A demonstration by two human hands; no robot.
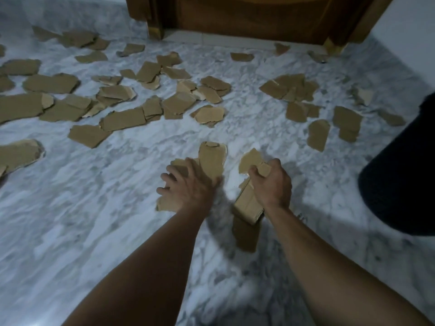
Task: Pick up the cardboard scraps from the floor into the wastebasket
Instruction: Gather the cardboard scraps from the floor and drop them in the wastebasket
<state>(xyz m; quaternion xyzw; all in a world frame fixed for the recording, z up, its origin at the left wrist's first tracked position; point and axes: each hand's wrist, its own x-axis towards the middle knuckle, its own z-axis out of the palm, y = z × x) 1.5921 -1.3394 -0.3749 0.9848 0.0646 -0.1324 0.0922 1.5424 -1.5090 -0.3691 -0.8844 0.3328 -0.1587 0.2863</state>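
Brown torn cardboard scraps (122, 118) lying scattered from nine to two o'clock; right hand (270, 184) clenching several, left hand (188, 184) spreading over others.

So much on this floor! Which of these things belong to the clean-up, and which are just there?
Part of the job:
- cardboard scraps strewn over the floor
- scraps gripped in the right hand
- scrap under the left hand, fingers spread
- dark wastebasket at the right edge

Just there:
- marble floor
- wooden door and frame
- white wall
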